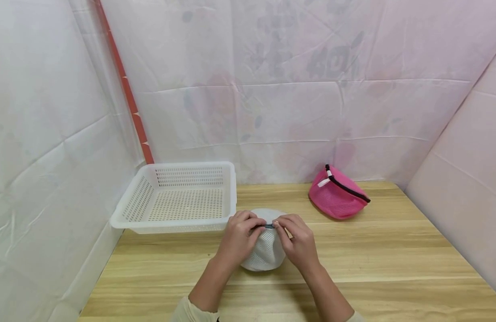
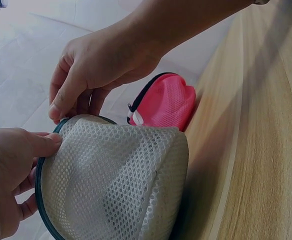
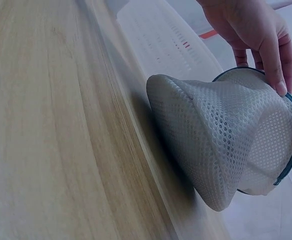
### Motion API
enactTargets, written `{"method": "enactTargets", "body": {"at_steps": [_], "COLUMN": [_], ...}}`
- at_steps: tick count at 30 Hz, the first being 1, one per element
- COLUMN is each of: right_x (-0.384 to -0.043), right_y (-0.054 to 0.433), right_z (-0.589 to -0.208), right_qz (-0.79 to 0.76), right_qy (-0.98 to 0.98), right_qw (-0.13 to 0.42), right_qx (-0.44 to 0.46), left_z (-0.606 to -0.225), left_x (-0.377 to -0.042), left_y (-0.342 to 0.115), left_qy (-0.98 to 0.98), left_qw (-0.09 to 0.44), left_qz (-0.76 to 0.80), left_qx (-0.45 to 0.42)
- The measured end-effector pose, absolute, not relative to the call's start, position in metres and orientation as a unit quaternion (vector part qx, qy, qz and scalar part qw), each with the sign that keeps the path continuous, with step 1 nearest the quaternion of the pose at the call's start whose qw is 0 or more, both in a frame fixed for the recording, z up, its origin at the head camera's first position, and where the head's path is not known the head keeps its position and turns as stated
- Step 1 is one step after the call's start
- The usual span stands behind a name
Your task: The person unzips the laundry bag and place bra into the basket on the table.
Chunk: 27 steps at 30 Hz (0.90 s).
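Note:
A white mesh laundry bag (image 1: pixel 264 252) with a dark teal zipper edge (image 2: pixel 39 192) stands on the wooden table, its rounded top toward the back in the head view. My left hand (image 1: pixel 237 235) pinches the teal edge between thumb and fingers from the left. From the right, my right hand (image 1: pixel 297 239) pinches the same edge, fingertips close to the left ones. In the right wrist view the bag's mesh wall (image 3: pixel 216 125) bulges and folds below the left hand (image 3: pixel 256 37). The zipper's pull is hidden by the fingers.
A white perforated plastic basket (image 1: pixel 173 225) stands at the back left of the table (image 1: pixel 376 273). At the back right lies a pink mesh laundry bag (image 1: pixel 336 201) with a black zipper. Pale sheets (image 1: pixel 288 112) hang behind and along both sides.

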State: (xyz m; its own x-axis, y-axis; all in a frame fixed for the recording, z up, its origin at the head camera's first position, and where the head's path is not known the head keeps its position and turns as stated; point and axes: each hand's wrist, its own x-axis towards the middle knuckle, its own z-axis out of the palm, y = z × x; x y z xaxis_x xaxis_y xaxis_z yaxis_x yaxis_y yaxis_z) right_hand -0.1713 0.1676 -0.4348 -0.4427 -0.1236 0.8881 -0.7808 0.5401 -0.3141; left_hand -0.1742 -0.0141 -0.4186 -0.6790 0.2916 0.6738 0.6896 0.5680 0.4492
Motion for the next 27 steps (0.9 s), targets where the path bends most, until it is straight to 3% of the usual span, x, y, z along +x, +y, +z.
{"method": "enactTargets", "body": {"at_steps": [15, 27], "right_x": [-0.167, -0.168], "right_y": [0.157, 0.161], "right_z": [-0.434, -0.436], "right_qz": [0.370, 0.372], "right_qy": [-0.755, -0.758], "right_qw": [0.444, 0.454], "right_qx": [0.309, 0.285], "left_z": [-0.419, -0.419], "left_x": [-0.169, -0.171], "left_y": [-0.007, -0.006], "left_qy": [-0.857, -0.861], "left_qw": [0.312, 0.292], "left_qz": [-0.300, -0.317], "left_qx": [-0.279, -0.271]}}
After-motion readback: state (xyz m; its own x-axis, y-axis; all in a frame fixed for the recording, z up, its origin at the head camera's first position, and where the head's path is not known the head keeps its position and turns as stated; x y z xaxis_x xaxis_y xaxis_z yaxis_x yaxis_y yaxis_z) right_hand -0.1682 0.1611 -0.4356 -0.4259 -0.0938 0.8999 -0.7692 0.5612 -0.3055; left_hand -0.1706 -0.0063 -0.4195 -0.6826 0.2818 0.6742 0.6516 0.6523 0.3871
